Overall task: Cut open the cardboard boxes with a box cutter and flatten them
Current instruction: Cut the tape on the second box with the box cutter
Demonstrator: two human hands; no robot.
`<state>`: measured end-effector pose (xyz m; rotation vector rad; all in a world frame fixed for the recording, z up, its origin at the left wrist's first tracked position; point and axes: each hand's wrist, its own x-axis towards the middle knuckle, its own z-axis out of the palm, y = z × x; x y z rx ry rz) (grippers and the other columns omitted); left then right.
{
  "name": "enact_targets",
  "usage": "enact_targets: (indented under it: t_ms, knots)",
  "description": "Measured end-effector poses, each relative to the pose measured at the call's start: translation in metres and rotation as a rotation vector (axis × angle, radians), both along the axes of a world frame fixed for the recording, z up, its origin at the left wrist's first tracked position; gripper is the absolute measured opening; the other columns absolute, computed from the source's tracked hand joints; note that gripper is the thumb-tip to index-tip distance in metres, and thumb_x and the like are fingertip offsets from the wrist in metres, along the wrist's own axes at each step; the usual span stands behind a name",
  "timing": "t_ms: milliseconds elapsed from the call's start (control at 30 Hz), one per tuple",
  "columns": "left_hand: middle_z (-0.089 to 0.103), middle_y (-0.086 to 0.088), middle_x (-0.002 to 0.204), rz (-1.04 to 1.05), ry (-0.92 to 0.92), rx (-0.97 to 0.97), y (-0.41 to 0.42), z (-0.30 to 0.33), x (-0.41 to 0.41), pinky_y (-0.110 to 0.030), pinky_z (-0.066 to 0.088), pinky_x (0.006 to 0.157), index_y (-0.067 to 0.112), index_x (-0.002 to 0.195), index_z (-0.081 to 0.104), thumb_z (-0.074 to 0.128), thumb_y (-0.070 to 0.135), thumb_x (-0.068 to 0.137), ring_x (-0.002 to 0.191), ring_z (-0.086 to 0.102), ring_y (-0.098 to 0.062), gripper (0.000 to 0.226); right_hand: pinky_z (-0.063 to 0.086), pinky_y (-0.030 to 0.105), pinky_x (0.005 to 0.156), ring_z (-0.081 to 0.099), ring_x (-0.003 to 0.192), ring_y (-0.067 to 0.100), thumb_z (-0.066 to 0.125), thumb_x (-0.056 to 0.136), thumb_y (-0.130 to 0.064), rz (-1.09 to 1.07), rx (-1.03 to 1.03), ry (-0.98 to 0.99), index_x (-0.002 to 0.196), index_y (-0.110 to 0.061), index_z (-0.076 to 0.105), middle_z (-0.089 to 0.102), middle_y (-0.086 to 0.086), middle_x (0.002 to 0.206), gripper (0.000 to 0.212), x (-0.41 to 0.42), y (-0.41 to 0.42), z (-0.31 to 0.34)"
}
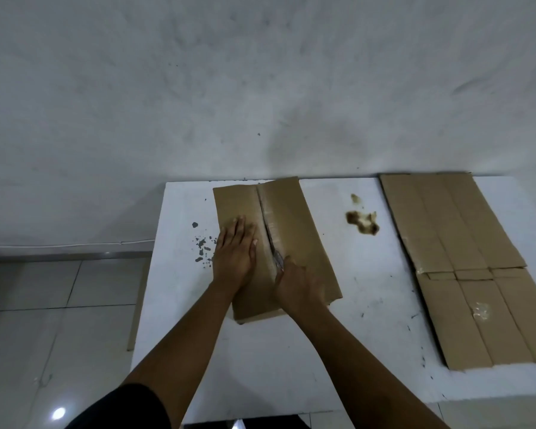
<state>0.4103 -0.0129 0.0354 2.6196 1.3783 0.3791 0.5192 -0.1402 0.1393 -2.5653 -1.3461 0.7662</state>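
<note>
A closed brown cardboard box (pixel 294 218) lies on the white table (pixel 353 320), with a taped seam running down its top. My left hand (pixel 234 255) presses flat on the box's left flap, fingers straight. My right hand (pixel 297 284) grips a box cutter (pixel 277 258) whose blade sits in the seam near the box's front half. The tape behind the blade looks split and wrinkled. Most of the cutter's handle is hidden inside my fist.
A flattened cardboard box (pixel 468 261) lies on the right side of the table. A brown stain (pixel 362 222) marks the table between the two boxes, and dark specks (pixel 203 246) sit left of the box. The table's left edge drops to a tiled floor (pixel 44 320); a wall stands behind.
</note>
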Motion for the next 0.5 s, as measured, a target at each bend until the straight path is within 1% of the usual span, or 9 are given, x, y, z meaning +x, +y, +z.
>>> enact_targets:
  t_ms: [100,200,267,367,500]
  knots:
    - [0.031,-0.007,0.160,0.002,0.011,-0.002,0.003,0.000,0.001,-0.039,0.013,0.122,0.018,0.151,0.041,0.022,0.039,0.104,0.151,0.019,-0.023,0.055,0.052,0.033,0.074,0.067,0.093,0.020,0.040,0.105,-0.031,-0.011,-0.012,-0.021,0.133,-0.017,0.049,0.066,0.003,0.106,0.032,0.000,-0.006,0.000]
    - [0.031,-0.007,0.160,0.001,-0.002,0.001,0.001,0.001,0.001,-0.038,0.011,0.122,0.017,0.151,0.041,0.024,0.038,0.104,0.152,0.018,-0.022,0.053,0.055,0.034,0.076,0.067,0.092,0.020,0.042,0.105,-0.033,-0.023,-0.016,-0.005,0.131,-0.017,0.049,0.067,0.003,0.105,0.032,-0.002,-0.019,0.000]
    - [0.032,-0.007,0.160,0.000,0.000,0.009,0.001,0.002,0.001,-0.039,0.012,0.122,0.017,0.150,0.042,0.024,0.037,0.104,0.152,0.018,-0.023,0.053,0.055,0.034,0.077,0.067,0.091,0.020,0.043,0.104,-0.035,-0.028,0.003,0.002,0.129,-0.018,0.050,0.067,0.002,0.103,0.031,-0.002,-0.030,-0.001]
    - [0.033,-0.009,0.159,-0.004,0.007,0.014,0.000,0.003,0.001,-0.041,0.016,0.122,0.016,0.149,0.043,0.022,0.037,0.104,0.151,0.021,-0.024,0.054,0.047,0.030,0.068,0.067,0.088,0.020,0.045,0.104,-0.034,-0.029,0.003,-0.010,0.127,-0.018,0.051,0.067,0.001,0.101,0.029,-0.002,-0.044,0.000]
    - [0.034,-0.009,0.158,-0.010,0.008,0.022,0.001,0.003,0.001,-0.042,0.018,0.122,0.016,0.149,0.043,0.022,0.036,0.104,0.151,0.022,-0.025,0.053,0.051,0.030,0.067,0.068,0.084,0.019,0.044,0.103,-0.032,-0.025,-0.016,-0.015,0.125,-0.018,0.052,0.069,0.001,0.096,0.028,-0.006,-0.058,-0.001]
